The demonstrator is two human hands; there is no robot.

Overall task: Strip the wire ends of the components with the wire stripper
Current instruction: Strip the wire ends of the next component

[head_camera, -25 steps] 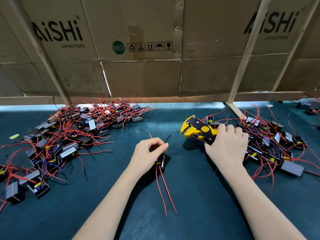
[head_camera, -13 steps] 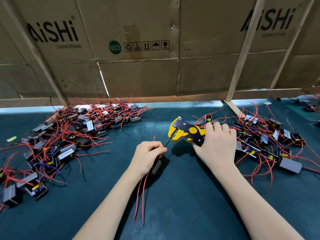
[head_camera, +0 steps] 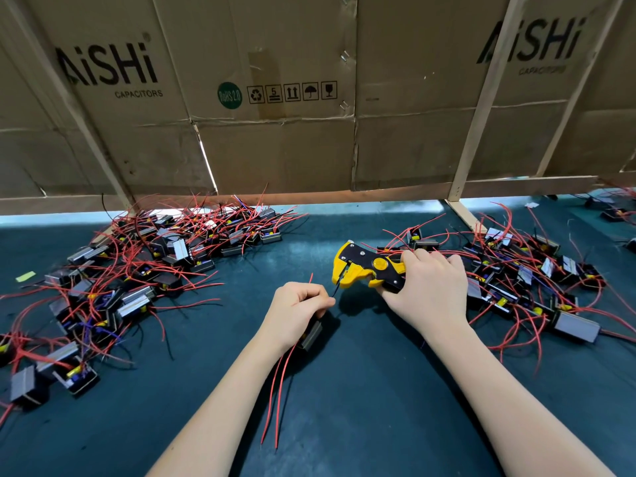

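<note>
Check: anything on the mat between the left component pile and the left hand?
Head view: only loose red wire ends from the left pile trail into that gap; otherwise bare green mat up to the left hand.

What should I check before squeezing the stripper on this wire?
1. Right hand grips the wire stripper by its handles: ok.
2. Left hand pinches the black wire near its end: ok.
3. Wire tip reaches into the stripper's yellow head: ok, though depth cannot be told.
4. Component held under the left hand, not dangling: ok.
5. Loose red wires hang clear of the stripper's head: ok.
6. Left fingertips clear of the stripper's head: ok, but close.
</note>
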